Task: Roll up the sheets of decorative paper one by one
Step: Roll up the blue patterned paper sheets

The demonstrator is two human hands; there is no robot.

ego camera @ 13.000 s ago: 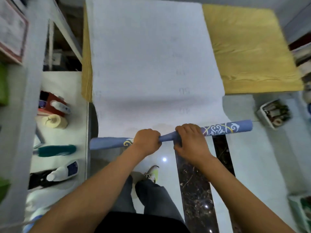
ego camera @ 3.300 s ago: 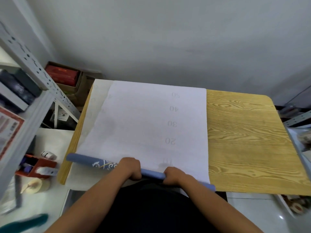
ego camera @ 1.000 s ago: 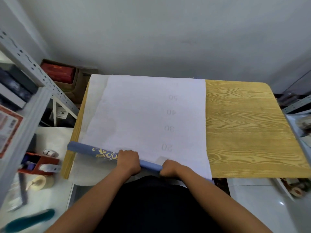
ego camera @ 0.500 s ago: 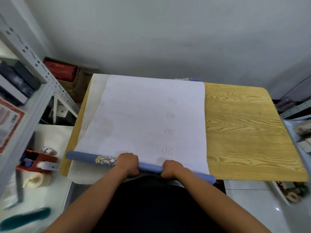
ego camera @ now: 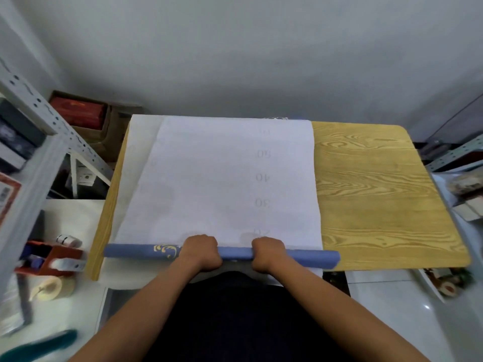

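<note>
Left hand (ego camera: 200, 252), right hand (ego camera: 266, 253): fingers curled tight round blue paper roll (ego camera: 235, 253).

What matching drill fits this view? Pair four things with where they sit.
1. blue roll
2. white sheet
3. tape dispenser
4. red box

A. on the side surface left of the table
B. flat, spread across the tabletop
C. by the wall behind the shelf frame
D. gripped by left hand and right hand at the near edge

Pairs: 1-D, 2-B, 3-A, 4-C
</note>
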